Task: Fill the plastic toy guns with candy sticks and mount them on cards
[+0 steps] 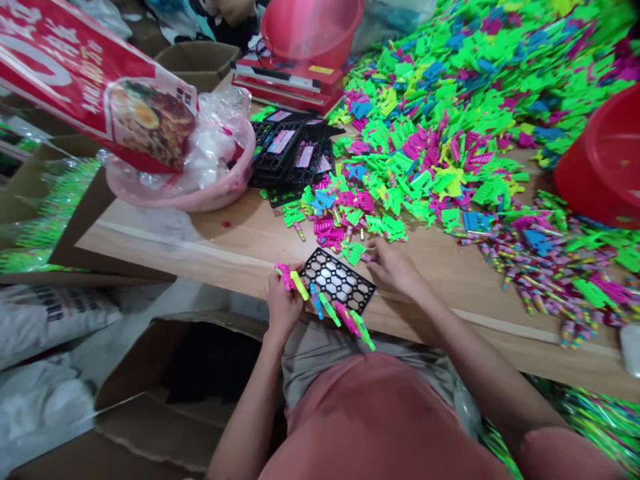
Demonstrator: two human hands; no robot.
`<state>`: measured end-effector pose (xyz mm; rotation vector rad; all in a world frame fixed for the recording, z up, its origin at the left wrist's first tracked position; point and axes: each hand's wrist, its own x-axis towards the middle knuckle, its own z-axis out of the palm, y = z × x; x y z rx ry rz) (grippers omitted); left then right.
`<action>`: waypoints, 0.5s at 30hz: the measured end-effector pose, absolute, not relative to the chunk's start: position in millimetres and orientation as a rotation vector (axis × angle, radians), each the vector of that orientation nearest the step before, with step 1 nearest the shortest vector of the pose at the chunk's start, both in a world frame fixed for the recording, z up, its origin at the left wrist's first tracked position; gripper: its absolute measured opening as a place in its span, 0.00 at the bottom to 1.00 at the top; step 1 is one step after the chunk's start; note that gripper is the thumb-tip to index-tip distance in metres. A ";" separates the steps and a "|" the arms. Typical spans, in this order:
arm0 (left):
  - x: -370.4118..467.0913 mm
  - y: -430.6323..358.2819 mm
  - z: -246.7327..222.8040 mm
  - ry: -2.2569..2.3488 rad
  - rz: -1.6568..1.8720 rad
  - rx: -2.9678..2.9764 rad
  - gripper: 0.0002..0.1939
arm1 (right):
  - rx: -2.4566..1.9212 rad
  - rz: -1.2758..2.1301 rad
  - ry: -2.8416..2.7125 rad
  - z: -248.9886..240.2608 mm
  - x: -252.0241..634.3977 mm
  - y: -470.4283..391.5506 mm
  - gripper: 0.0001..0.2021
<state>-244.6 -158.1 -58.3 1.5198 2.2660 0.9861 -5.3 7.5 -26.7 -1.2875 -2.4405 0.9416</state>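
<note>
My left hand [284, 300] is closed on the left end of a black plastic grid [345, 288], a flat openwork rack with a white patch behind its middle. Along the grid's near edge runs a row of small plastic pieces in pink, yellow, blue and green, such as the yellow piece [299, 285]. My right hand [393, 268] is just right of the grid, fingers bent together beside a loose green plastic piece [353, 253]. Whatever is between those fingertips is too small and blurred to make out.
A big heap of green, pink and blue plastic pieces [425, 133] covers the table's far side. Small striped pieces [530, 267] lie right, below a red bucket [605, 160]. Black grids [295, 150] are stacked near a pink basin [175, 197]. An open carton [130, 387] stands below left.
</note>
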 end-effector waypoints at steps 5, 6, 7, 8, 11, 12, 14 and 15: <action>-243.8 -158.0 -60.2 2.322 0.940 1.506 0.20 | -1.241 0.941 -2.393 -26.2 26.4 -1.3 0.13; -243.7 -158.0 -60.6 2.326 0.942 1.506 0.20 | -1.251 0.890 -2.395 -25.4 27.7 -2.0 0.13; -243.5 -158.0 -60.9 2.326 0.948 1.507 0.20 | -1.263 0.837 -2.396 -24.5 27.4 -2.3 0.13; -243.3 -158.1 -61.1 2.326 0.955 1.507 0.19 | -1.271 0.800 -2.391 -23.6 25.6 -2.3 0.13; -242.7 -158.0 -61.4 2.310 0.991 1.511 0.19 | -1.217 0.828 -2.373 -19.3 12.0 -3.3 0.12; -242.5 -157.9 -61.6 2.300 1.016 1.513 0.19 | -1.164 0.870 -2.369 -17.5 4.7 -4.6 0.11; -242.3 -157.7 -61.9 2.280 1.082 1.508 0.21 | -1.030 0.992 -2.359 -14.3 -14.1 -8.5 0.09; -242.4 -157.6 -62.1 2.276 1.108 1.502 0.22 | -0.962 1.072 -2.349 -13.6 -25.3 -10.9 0.08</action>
